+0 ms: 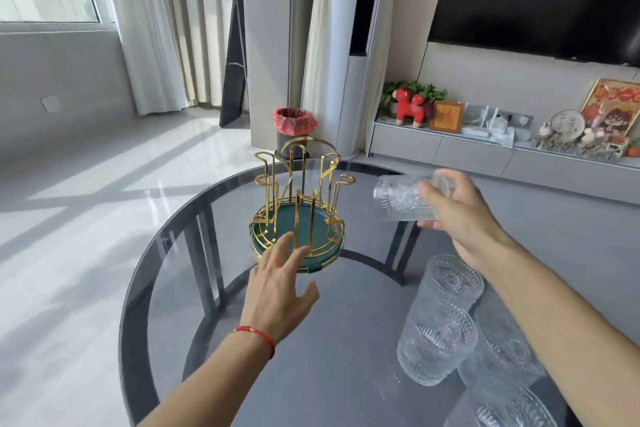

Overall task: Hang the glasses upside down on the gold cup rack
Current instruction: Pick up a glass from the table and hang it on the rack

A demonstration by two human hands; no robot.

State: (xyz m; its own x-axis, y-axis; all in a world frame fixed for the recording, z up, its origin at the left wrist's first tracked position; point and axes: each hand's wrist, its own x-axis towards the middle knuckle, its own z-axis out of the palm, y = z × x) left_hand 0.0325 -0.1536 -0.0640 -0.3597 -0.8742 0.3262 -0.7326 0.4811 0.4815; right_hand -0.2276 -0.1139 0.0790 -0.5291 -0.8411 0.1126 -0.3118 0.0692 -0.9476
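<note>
A patterned clear glass (403,199) is gripped in the right hand (457,208) and held on its side in the air, just right of the gold cup rack (299,211), whose prongs are bare. The left hand (280,291) is spread open, fingers near the rack's green base. More glasses (440,319) are clustered on the round tabletop (194,253) at the right.
</note>
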